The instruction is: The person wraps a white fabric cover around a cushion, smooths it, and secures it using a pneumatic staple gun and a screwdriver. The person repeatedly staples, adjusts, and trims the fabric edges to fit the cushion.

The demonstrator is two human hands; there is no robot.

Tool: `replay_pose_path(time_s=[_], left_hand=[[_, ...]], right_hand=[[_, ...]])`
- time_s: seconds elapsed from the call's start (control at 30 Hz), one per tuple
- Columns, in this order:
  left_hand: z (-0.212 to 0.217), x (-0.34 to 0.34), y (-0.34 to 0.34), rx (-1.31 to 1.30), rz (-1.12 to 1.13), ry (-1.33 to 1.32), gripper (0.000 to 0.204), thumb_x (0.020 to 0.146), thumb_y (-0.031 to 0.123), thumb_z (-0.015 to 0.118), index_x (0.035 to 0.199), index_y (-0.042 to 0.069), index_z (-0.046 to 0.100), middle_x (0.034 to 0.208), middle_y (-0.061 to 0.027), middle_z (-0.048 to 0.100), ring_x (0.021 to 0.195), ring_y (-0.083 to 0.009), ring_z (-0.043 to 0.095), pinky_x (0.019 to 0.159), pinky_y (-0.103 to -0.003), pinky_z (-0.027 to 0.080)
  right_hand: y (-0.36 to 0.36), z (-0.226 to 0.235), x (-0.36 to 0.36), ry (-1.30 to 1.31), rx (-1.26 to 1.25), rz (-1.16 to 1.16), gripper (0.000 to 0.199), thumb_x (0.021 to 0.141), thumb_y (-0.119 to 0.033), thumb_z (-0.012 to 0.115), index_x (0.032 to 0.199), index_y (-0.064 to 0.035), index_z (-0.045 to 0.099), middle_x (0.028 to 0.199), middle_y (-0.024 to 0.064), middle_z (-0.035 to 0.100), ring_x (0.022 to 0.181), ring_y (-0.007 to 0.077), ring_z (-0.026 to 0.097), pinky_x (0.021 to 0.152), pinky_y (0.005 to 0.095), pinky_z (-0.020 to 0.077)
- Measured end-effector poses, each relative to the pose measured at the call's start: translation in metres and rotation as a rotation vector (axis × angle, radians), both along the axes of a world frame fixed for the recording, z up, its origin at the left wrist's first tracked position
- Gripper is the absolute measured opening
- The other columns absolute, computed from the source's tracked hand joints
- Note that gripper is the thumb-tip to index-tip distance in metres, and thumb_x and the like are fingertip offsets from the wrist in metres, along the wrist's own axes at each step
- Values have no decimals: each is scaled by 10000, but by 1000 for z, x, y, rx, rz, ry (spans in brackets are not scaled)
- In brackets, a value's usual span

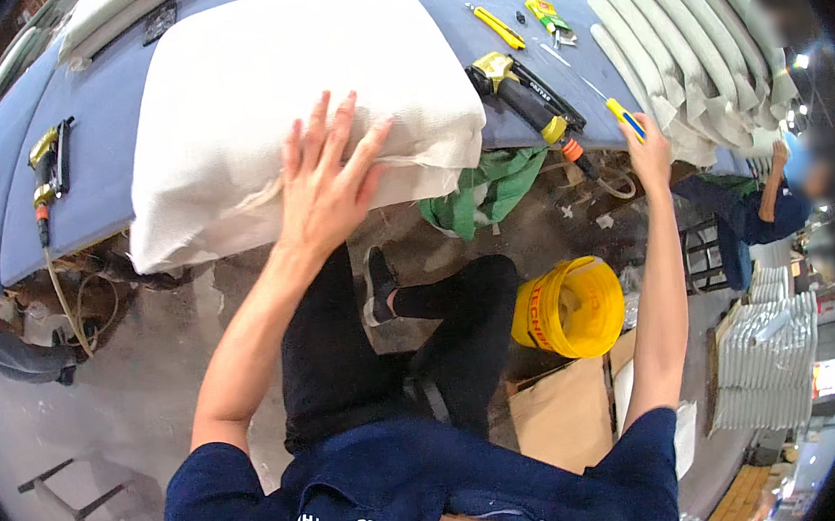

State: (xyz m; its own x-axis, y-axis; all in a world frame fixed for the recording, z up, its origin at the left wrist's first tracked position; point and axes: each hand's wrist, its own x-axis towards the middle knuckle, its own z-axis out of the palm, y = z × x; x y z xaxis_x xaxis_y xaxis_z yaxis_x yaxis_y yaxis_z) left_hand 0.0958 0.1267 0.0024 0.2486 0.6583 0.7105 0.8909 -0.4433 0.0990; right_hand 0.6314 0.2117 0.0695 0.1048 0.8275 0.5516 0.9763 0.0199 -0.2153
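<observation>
A large white fabric-covered cushion (287, 57) lies on the blue-grey covered table in front of me. My left hand (325, 184) rests flat on its near part with the fingers spread. Beneath that hand, loose gathered fabric runs along the cushion's near edge. My right hand (650, 153), out to the right by the table edge, is wrapped round the yellow and blue handle of a screwdriver (625, 118). Its long thin shaft points away and to the left, over the table. Between cushion and screwdriver lies a yellow and black staple gun (527, 94).
Another staple gun (47, 171) with a hose lies at left. Beyond the right one are a yellow utility knife (498, 27) and a small yellow-green packet (547, 15). Stacked pale padded pieces (681, 24) stand right. A yellow bucket (583, 310) is by my legs; another person (764, 207) is at far right.
</observation>
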Motion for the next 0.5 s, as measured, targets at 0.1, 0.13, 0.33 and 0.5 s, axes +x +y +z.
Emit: replay_pose_path(time_s=[0.1,0.13,0.33,0.5], left_hand=[[-4,-49,5,69,91,27,528,988,371,639,1491,218,586,1663,-70,408,1581,-313,274,1291,-526,91],[-1,-67,5,42,90,6,519,988,354,637,1484,209,594,1651,-73,424,1579,-320,278,1290,-531,85],[27,-41,-14,-104,104,-54,692,894,478,727,1523,256,543,1655,-115,374,1578,-376,199,1271,-597,29],[18,-42,-13,-84,176,-88,788,828,551,780,1531,297,530,1667,-116,332,1564,-384,198,1260,-623,23]], right_hand=[[-67,49,-44,393,127,2,396,915,-258,838,1195,-97,610,881,39,687,707,76,656,605,257,526],[-85,65,-37,432,104,-103,399,904,-240,852,1163,-55,612,910,47,697,733,108,679,633,256,547],[-208,159,-111,732,648,370,355,1064,-313,636,1234,-3,659,1195,131,680,1119,214,651,990,362,519],[-233,158,-214,951,397,869,267,1013,-323,643,921,-72,636,915,30,663,756,111,599,710,268,478]])
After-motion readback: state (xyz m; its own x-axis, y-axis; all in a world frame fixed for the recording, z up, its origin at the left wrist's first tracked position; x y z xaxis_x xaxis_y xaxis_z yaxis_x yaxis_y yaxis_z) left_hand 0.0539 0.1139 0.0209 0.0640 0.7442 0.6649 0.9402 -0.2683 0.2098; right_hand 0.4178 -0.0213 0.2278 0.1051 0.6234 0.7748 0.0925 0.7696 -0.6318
